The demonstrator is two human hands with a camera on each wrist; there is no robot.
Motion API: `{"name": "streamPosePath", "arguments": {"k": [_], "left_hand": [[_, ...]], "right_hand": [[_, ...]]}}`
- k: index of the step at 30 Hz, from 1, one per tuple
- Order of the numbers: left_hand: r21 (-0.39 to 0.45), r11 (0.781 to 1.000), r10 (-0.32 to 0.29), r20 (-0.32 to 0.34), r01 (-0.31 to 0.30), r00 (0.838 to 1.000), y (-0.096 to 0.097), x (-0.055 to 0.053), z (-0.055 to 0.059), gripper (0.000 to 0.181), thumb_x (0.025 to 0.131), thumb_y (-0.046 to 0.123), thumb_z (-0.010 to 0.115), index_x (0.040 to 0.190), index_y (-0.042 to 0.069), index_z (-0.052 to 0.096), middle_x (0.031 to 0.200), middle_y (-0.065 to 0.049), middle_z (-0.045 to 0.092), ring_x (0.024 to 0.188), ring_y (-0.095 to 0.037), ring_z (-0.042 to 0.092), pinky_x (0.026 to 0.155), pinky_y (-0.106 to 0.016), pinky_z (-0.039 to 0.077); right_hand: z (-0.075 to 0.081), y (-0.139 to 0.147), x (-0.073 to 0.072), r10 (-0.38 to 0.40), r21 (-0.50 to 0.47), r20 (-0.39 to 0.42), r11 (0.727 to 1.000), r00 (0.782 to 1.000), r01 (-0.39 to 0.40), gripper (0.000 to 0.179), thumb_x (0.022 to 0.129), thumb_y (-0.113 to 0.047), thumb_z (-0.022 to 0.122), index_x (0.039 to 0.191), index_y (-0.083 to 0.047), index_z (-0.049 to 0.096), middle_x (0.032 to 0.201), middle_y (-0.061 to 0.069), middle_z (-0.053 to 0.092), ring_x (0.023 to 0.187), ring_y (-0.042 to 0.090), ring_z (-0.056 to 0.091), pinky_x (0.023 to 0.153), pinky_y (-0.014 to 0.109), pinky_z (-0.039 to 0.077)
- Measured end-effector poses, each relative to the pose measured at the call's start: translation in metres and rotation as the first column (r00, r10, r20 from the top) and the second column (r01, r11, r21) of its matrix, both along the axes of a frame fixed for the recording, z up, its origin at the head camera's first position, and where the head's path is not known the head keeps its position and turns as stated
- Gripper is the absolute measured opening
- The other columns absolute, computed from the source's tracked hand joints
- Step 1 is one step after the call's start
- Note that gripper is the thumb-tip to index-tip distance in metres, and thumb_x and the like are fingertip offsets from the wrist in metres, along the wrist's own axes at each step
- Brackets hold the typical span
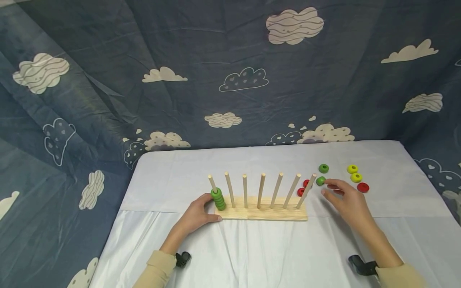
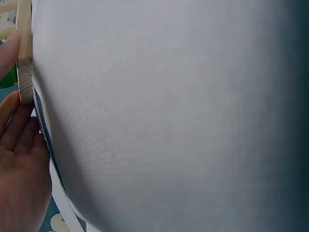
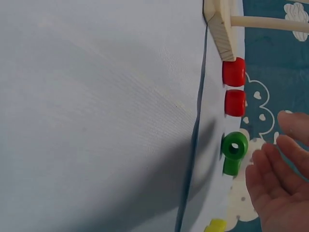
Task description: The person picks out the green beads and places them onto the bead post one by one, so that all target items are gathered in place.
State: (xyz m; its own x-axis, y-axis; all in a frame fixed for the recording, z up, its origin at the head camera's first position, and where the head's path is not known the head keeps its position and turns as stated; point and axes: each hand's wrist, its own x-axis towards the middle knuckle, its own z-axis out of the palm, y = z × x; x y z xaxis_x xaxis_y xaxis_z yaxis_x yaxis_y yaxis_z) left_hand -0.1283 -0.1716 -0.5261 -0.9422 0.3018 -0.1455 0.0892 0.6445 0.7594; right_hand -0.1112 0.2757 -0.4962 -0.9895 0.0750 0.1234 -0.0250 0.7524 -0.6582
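Observation:
A wooden peg board (image 1: 265, 214) with several upright pegs stands on the white-covered table. Green beads (image 1: 218, 199) are stacked on its leftmost peg. My left hand (image 1: 197, 214) grips the board's left end, thumb at the front edge and fingers round the end; the left wrist view shows the thumb (image 2: 8, 54) against the wood. To the right of the board, my right hand (image 1: 347, 200) hovers with loosely bent fingers, fingertips right beside a green bead (image 1: 320, 181). In the right wrist view that green bead (image 3: 235, 146) is tipped up, its hole showing, and no fingers wrap it.
Another green bead (image 1: 323, 168) lies farther back. Two red beads (image 1: 301, 192) are by the board's right end, partly behind a peg. Beyond the right hand lie two yellow beads (image 1: 356, 177) and a red bead (image 1: 363, 187). A dark cloud-patterned cloth (image 1: 201, 100) hangs behind the table.

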Motion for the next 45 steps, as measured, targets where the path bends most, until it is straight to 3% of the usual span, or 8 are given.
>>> {"name": "streamPosePath", "arguments": {"k": [15,25,31,39,45], "left_hand": [[-0.003,1.000,0.004,0.011,-0.004,1.000,0.001,0.000,-0.002,0.071,0.071,0.034,0.085,0.133,0.017,0.055,0.137,-0.001,0.054,0.136,-0.024,0.040,0.113,-0.044,0.031],[0.003,1.000,-0.002,-0.003,0.002,1.000,0.001,-0.001,-0.003,0.070,0.071,0.034,0.085,0.132,0.017,0.055,0.137,-0.002,0.054,0.135,-0.024,0.041,0.112,-0.044,0.032],[-0.004,1.000,-0.005,-0.008,0.005,1.000,0.001,0.000,0.000,0.070,0.072,0.035,0.084,0.132,0.016,0.055,0.136,-0.003,0.054,0.134,-0.024,0.042,0.112,-0.044,0.032],[-0.004,1.000,-0.002,0.002,0.002,1.000,0.001,0.000,0.001,0.070,0.072,0.035,0.084,0.133,0.015,0.055,0.136,-0.003,0.054,0.135,-0.023,0.041,0.112,-0.044,0.032],[0.005,1.000,-0.002,-0.001,0.002,1.000,0.001,0.000,0.000,0.071,0.072,0.034,0.084,0.133,0.015,0.055,0.137,-0.003,0.054,0.135,-0.024,0.041,0.112,-0.044,0.032]], "right_hand": [[-0.019,0.003,-0.033,-0.040,0.034,0.047,0.999,0.998,0.038,0.043,0.087,-0.005,0.069,0.128,0.000,0.055,0.131,0.027,0.051,0.117,0.044,0.051,0.089,0.057,0.048],[-0.026,0.002,-0.041,-0.073,0.065,0.067,0.996,0.995,0.068,0.045,0.086,-0.005,0.072,0.128,0.001,0.056,0.117,0.026,0.057,0.098,0.039,0.056,0.084,0.054,0.053],[-0.027,0.001,-0.042,-0.084,0.084,0.074,0.993,0.994,0.078,0.044,0.085,-0.005,0.072,0.126,-0.001,0.057,0.109,0.024,0.060,0.091,0.034,0.055,0.076,0.048,0.055],[-0.022,0.002,-0.033,-0.077,0.033,0.089,0.997,0.993,0.075,0.043,0.089,-0.009,0.068,0.129,-0.001,0.056,0.121,0.025,0.058,0.102,0.042,0.059,0.083,0.053,0.054],[-0.017,0.003,-0.023,-0.078,-0.004,0.054,0.997,0.995,0.079,0.043,0.088,-0.009,0.069,0.129,-0.001,0.056,0.124,0.026,0.057,0.103,0.044,0.061,0.080,0.052,0.054]]}}
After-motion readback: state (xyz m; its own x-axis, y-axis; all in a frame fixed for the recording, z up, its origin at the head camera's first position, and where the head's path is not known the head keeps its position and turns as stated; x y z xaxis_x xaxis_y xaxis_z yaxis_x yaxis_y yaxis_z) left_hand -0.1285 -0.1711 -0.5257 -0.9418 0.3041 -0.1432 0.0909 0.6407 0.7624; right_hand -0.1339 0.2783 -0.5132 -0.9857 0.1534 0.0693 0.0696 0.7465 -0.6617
